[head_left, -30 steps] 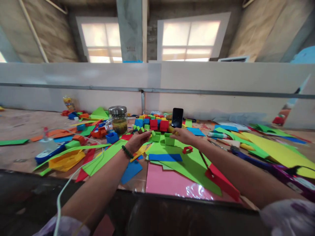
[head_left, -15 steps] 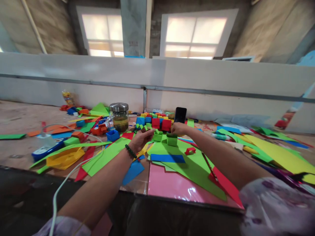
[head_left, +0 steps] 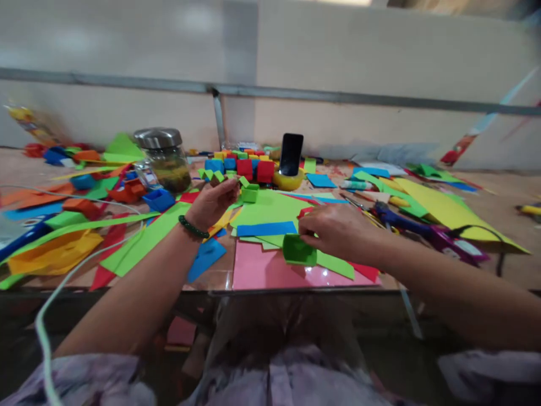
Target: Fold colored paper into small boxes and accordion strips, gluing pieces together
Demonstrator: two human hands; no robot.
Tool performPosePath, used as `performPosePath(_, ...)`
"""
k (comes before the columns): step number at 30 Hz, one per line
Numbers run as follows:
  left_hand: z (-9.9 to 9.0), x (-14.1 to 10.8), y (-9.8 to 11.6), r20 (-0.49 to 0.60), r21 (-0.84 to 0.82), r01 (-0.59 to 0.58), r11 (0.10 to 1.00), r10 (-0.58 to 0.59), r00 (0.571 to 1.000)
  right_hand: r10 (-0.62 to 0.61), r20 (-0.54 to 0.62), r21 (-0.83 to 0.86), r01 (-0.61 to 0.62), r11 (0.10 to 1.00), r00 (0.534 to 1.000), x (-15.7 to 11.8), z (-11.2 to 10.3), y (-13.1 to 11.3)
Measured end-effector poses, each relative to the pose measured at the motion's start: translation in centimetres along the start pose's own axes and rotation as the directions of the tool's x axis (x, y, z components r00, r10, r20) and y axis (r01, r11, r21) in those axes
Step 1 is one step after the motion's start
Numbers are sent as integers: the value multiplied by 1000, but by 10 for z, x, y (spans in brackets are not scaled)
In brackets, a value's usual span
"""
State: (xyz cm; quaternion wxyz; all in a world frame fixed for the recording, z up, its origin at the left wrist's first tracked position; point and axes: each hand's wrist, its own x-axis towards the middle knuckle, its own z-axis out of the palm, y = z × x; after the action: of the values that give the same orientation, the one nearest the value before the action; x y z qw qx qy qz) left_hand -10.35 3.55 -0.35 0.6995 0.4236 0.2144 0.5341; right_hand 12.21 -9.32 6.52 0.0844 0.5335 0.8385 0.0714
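Note:
My left hand, with a dark beaded bracelet at the wrist, is closed in a pinch. A small folded green paper piece shows at its fingertips. Just right of those fingers stands a green paper box. My right hand grips another green paper box by its edge, tilted above the pink sheet near the table's front. A blue paper strip lies on green sheets between my hands. Behind my left hand, red and blue paper cubes stand in rows.
A glass jar with a metal lid stands at the back left. An upright phone rests by a yellow tape roll. A white cable crosses the left side. A purple tool and a yellow sheet lie right.
My right hand has come back toward the table's front edge, lifting a green box off the green sheet. My left hand stays pinched near the cubes. The view has tilted down.

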Motion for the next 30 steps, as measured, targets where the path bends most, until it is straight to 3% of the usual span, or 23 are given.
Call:
performPosePath(7,6,-4,-9,50,58,27,998,-30,998,2,125,0,-2,1000,992,6,23,16)
performPosePath(14,6,-6,-11,29,165,85,983,-91,995,-100,245,-27,110,994,964,21,27,15)
performPosePath(19,8,-10,-15,17,246,76,966,-82,996,-92,230,-4,96,995,969,24,29,18)
performPosePath(22,9,-11,-19,34,242,75,967,-86,996,-81,173,90,66,994,982,23,30,31)
performPosePath(26,9,-11,-22,82,253,94,963,-118,990,7,-10,336,-3,942,1000,14,17,47)
performPosePath(28,12,-13,-22,110,251,88,964,-118,987,93,-165,446,-9,895,982,4,7,48)
performPosePath(30,21,-17,-20,134,280,53,959,-94,986,149,-343,508,49,860,927,-6,-3,42)
